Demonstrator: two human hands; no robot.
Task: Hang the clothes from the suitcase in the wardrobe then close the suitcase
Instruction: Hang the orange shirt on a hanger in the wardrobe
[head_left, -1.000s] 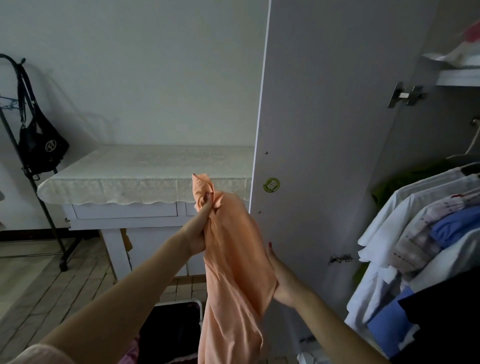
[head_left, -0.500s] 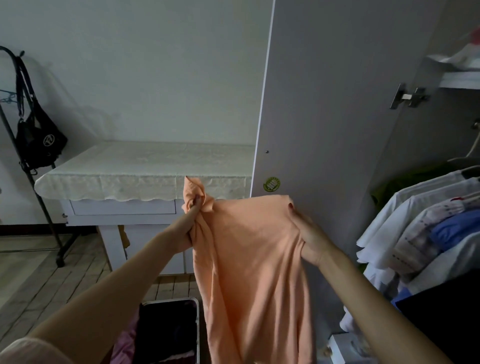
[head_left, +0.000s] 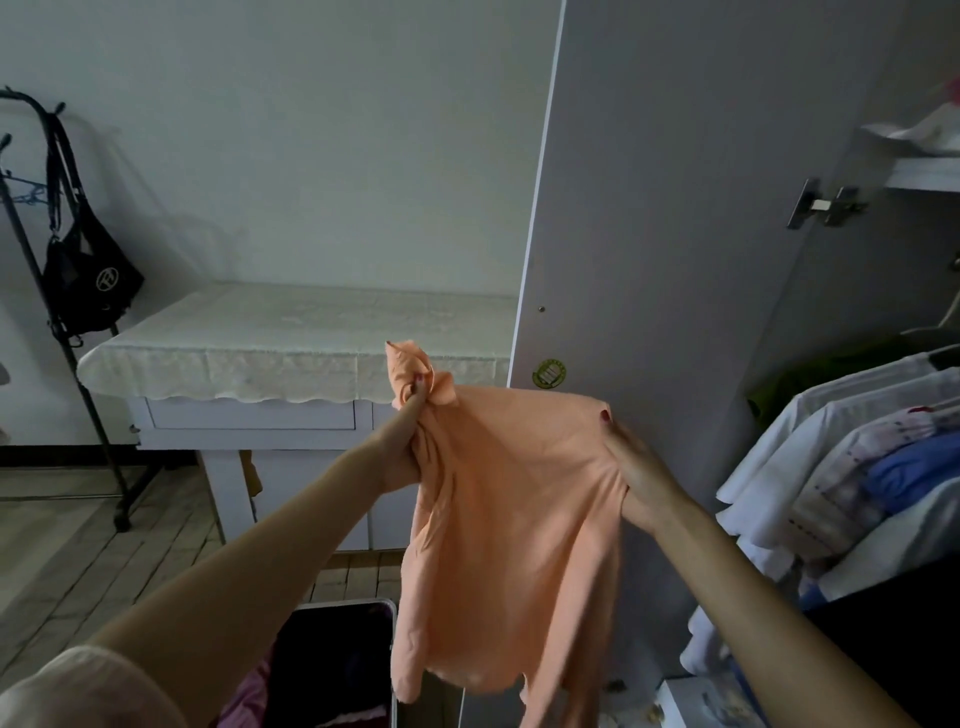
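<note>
Domestic bedroom or dressing area. Evidence: open wardrobe door (head_left: 649, 260), pale laminate, with metal hinge (head_left: 826, 205); hung shirts (head_left: 852, 467) in white, blue and patterned fabric crowded side by side inside the wardrobe; white desk (head_left: 249, 431) with drawer, topped by a lace cloth (head_left: 291, 348), against a plain painted wall; black coat stand (head_left: 67, 332) carrying a black shoulder bag (head_left: 88, 286); wood-plank floor (head_left: 78, 561); open suitcase (head_left: 332, 665) on the floor holding garments.
</note>
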